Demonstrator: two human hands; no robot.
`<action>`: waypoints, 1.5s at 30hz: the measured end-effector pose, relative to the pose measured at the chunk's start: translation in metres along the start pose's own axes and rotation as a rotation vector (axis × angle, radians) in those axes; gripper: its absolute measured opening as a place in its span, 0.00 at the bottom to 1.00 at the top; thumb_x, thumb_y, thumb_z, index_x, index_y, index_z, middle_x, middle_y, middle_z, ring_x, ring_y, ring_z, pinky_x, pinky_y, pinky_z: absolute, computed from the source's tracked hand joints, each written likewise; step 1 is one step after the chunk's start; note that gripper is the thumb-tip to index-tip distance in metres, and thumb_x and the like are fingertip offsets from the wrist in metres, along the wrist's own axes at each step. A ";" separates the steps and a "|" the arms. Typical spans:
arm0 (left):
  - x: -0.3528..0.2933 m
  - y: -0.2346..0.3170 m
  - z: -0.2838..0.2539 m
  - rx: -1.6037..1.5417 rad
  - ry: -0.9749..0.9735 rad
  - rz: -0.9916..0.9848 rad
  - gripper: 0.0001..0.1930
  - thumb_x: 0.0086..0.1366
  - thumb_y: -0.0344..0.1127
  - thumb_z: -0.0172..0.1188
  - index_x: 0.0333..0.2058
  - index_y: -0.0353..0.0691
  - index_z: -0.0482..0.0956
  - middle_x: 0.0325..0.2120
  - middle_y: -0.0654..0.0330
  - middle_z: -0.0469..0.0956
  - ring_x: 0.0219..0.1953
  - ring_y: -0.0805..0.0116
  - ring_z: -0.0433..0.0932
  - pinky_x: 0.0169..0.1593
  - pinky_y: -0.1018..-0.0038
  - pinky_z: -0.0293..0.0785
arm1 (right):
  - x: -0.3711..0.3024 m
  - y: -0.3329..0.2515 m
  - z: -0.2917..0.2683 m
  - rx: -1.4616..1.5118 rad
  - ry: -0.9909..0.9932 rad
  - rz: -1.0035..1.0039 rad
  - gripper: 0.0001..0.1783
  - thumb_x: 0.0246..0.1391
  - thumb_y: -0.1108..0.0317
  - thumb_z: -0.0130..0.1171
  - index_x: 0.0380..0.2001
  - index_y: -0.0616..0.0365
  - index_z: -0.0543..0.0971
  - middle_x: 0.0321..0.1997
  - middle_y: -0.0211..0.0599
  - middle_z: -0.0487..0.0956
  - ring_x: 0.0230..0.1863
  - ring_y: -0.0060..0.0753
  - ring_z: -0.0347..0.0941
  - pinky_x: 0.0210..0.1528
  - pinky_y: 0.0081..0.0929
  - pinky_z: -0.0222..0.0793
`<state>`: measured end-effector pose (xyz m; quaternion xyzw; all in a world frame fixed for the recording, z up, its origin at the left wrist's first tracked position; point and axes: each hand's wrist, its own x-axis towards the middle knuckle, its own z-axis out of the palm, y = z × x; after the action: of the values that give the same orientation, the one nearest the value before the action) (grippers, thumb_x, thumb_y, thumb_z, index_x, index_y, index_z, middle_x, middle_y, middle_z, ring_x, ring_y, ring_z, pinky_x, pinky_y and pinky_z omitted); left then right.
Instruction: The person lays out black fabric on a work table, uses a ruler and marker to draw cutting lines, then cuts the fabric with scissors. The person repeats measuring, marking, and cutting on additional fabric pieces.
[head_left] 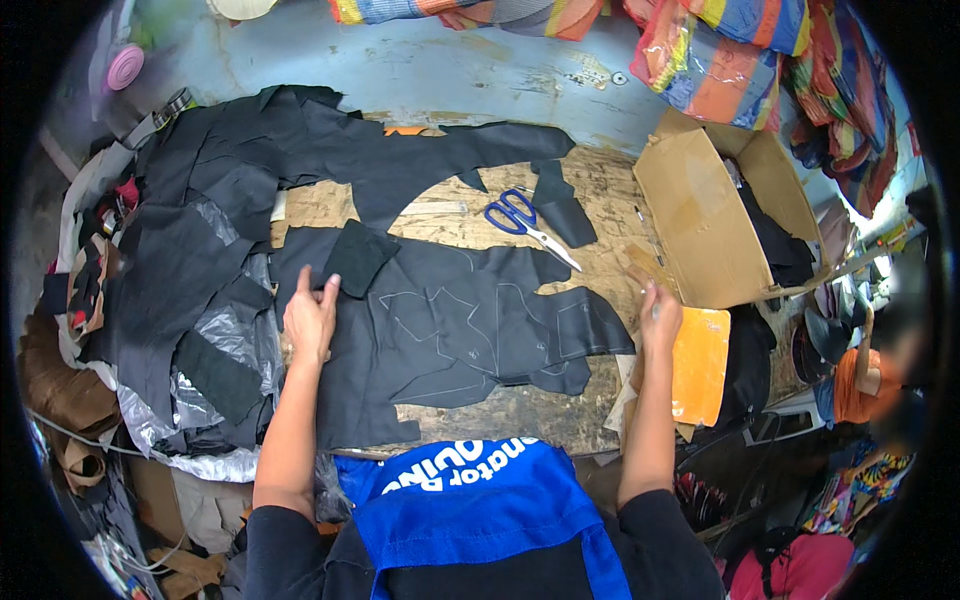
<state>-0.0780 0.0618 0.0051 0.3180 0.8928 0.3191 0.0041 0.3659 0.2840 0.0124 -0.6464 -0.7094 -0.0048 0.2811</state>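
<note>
A black leather sheet (pixel 450 320) with pale outlines drawn on it lies flat on the worn wooden table. My left hand (pixel 310 318) rests at its left part, thumb and index finger stretched apart, next to a small dark leather piece (pixel 360 258). On the right, my right hand (pixel 660 318) is closed at the table's edge side, with a slim pale thing partly showing between its fingers. Tan card strips (pixel 650 266) lie just beyond its fingertips. Scissors with blue handles (pixel 512 212) lie with blades apart beyond the sheet.
More black leather (pixel 230 150) spreads over the far and left sides, partly over clear plastic (pixel 225 350). An open cardboard box (pixel 695 215) holding dark pieces stands at the far right. An orange panel (pixel 702 368) lies right of my right hand. Another person (pixel 862 375) is at the right.
</note>
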 end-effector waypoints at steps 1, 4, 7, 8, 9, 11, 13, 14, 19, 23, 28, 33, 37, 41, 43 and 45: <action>0.010 -0.005 0.004 -0.030 0.010 -0.105 0.36 0.60 0.54 0.56 0.59 0.35 0.63 0.21 0.54 0.80 0.30 0.57 0.80 0.37 0.62 0.73 | 0.016 0.009 0.008 -0.032 -0.013 0.043 0.12 0.54 0.63 0.55 0.28 0.61 0.78 0.26 0.56 0.77 0.32 0.59 0.75 0.33 0.47 0.69; 0.033 -0.018 0.006 -0.997 -0.121 -0.650 0.42 0.63 0.56 0.53 0.66 0.39 0.46 0.48 0.51 0.74 0.38 0.60 0.78 0.43 0.68 0.74 | 0.049 0.034 0.029 -0.131 -0.068 0.165 0.11 0.47 0.63 0.62 0.30 0.59 0.79 0.31 0.54 0.79 0.37 0.55 0.77 0.38 0.44 0.70; 0.021 -0.013 0.007 -1.054 -0.173 -0.358 0.42 0.62 0.45 0.59 0.66 0.41 0.44 0.50 0.54 0.71 0.44 0.65 0.76 0.44 0.74 0.75 | 0.065 0.051 0.042 -0.143 -0.175 0.249 0.14 0.38 0.65 0.68 0.31 0.57 0.80 0.33 0.51 0.80 0.39 0.51 0.77 0.41 0.39 0.71; 0.020 -0.011 0.006 -0.955 -0.320 -0.190 0.44 0.58 0.39 0.63 0.66 0.43 0.44 0.53 0.53 0.69 0.47 0.66 0.73 0.45 0.75 0.74 | 0.069 0.057 0.042 -0.119 -0.225 0.254 0.15 0.37 0.66 0.69 0.31 0.57 0.80 0.33 0.50 0.80 0.39 0.50 0.77 0.41 0.38 0.71; 0.019 -0.010 0.005 -0.855 -0.453 0.002 0.47 0.54 0.33 0.67 0.66 0.44 0.45 0.55 0.53 0.66 0.51 0.66 0.71 0.46 0.77 0.74 | 0.072 0.062 0.043 -0.081 -0.260 0.254 0.16 0.35 0.67 0.70 0.31 0.57 0.80 0.33 0.50 0.80 0.39 0.49 0.78 0.42 0.37 0.71; 0.020 -0.009 0.005 -0.462 -0.362 0.282 0.46 0.48 0.22 0.67 0.65 0.43 0.52 0.51 0.55 0.71 0.45 0.70 0.74 0.42 0.79 0.74 | 0.074 0.066 0.047 0.046 -0.110 0.194 0.16 0.35 0.73 0.68 0.32 0.61 0.78 0.31 0.44 0.80 0.36 0.40 0.76 0.40 0.33 0.71; 0.030 -0.009 0.007 -0.540 -0.404 0.068 0.43 0.50 0.21 0.64 0.64 0.42 0.54 0.40 0.59 0.78 0.35 0.75 0.76 0.35 0.79 0.75 | 0.072 0.063 0.047 0.185 0.078 0.121 0.15 0.37 0.75 0.67 0.33 0.62 0.77 0.30 0.39 0.78 0.33 0.34 0.73 0.38 0.29 0.69; 0.035 -0.010 0.008 -0.659 -0.340 -0.053 0.41 0.52 0.22 0.64 0.64 0.41 0.54 0.35 0.60 0.78 0.32 0.76 0.76 0.33 0.80 0.75 | 0.068 0.058 0.046 0.255 0.163 0.120 0.15 0.38 0.77 0.66 0.33 0.63 0.76 0.30 0.37 0.77 0.31 0.30 0.72 0.38 0.27 0.69; 0.031 -0.020 0.002 -0.844 -0.199 -0.302 0.45 0.57 0.36 0.65 0.66 0.39 0.44 0.26 0.59 0.78 0.26 0.75 0.76 0.30 0.81 0.74 | 0.005 0.003 0.030 1.237 -0.419 0.250 0.08 0.45 0.78 0.63 0.31 0.59 0.76 0.29 0.24 0.74 0.30 0.20 0.69 0.34 0.20 0.66; -0.016 -0.024 -0.026 -0.175 -0.250 -0.113 0.60 0.35 0.44 0.78 0.64 0.36 0.50 0.24 0.57 0.76 0.28 0.65 0.76 0.35 0.70 0.74 | -0.045 -0.050 0.026 0.414 -0.590 -0.025 0.11 0.41 0.74 0.68 0.28 0.60 0.76 0.22 0.27 0.74 0.25 0.26 0.71 0.28 0.24 0.66; -0.074 -0.008 -0.042 0.018 -0.380 -0.113 0.48 0.35 0.40 0.77 0.56 0.34 0.62 0.23 0.53 0.78 0.31 0.53 0.79 0.40 0.65 0.74 | -0.055 -0.079 0.017 0.142 -0.354 -0.210 0.18 0.32 0.67 0.72 0.26 0.61 0.74 0.31 0.46 0.74 0.40 0.52 0.69 0.44 0.42 0.63; -0.097 -0.007 -0.057 0.048 -0.531 -0.003 0.13 0.39 0.29 0.67 0.28 0.37 0.76 0.26 0.56 0.78 0.36 0.55 0.78 0.40 0.66 0.73 | -0.047 -0.075 0.010 0.051 -0.476 -0.215 0.20 0.30 0.67 0.72 0.26 0.62 0.74 0.31 0.48 0.74 0.39 0.53 0.69 0.43 0.44 0.64; -0.132 0.001 -0.065 -0.376 -0.623 0.475 0.09 0.35 0.23 0.57 0.20 0.39 0.73 0.32 0.60 0.77 0.42 0.57 0.75 0.41 0.66 0.71 | -0.049 -0.054 0.017 0.116 -0.349 -0.336 0.20 0.30 0.67 0.73 0.26 0.63 0.74 0.33 0.50 0.75 0.41 0.55 0.69 0.44 0.43 0.65; -0.154 0.020 -0.063 -0.398 -0.975 0.672 0.07 0.37 0.22 0.54 0.20 0.40 0.71 0.30 0.60 0.77 0.39 0.56 0.75 0.41 0.64 0.71 | -0.049 -0.032 0.029 0.225 -0.307 -0.328 0.23 0.30 0.64 0.74 0.27 0.62 0.73 0.47 0.52 0.74 0.54 0.56 0.65 0.53 0.47 0.59; -0.150 0.024 -0.065 -0.334 -1.019 0.583 0.10 0.39 0.22 0.55 0.24 0.40 0.76 0.32 0.58 0.78 0.39 0.55 0.76 0.42 0.63 0.72 | -0.046 -0.025 0.032 0.264 -0.352 -0.329 0.24 0.31 0.62 0.74 0.28 0.62 0.73 0.50 0.50 0.73 0.58 0.56 0.62 0.57 0.51 0.54; -0.146 0.027 -0.070 -0.437 -1.027 0.453 0.12 0.44 0.22 0.56 0.30 0.40 0.79 0.33 0.56 0.79 0.39 0.54 0.77 0.43 0.64 0.72 | -0.042 -0.023 0.031 0.263 -0.364 -0.370 0.24 0.32 0.61 0.74 0.29 0.61 0.73 0.50 0.49 0.73 0.58 0.56 0.62 0.57 0.51 0.53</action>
<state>0.0391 -0.0450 0.0474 0.6056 0.6003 0.2936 0.4321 0.3332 0.2533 -0.0229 -0.4543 -0.8485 0.1519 0.2250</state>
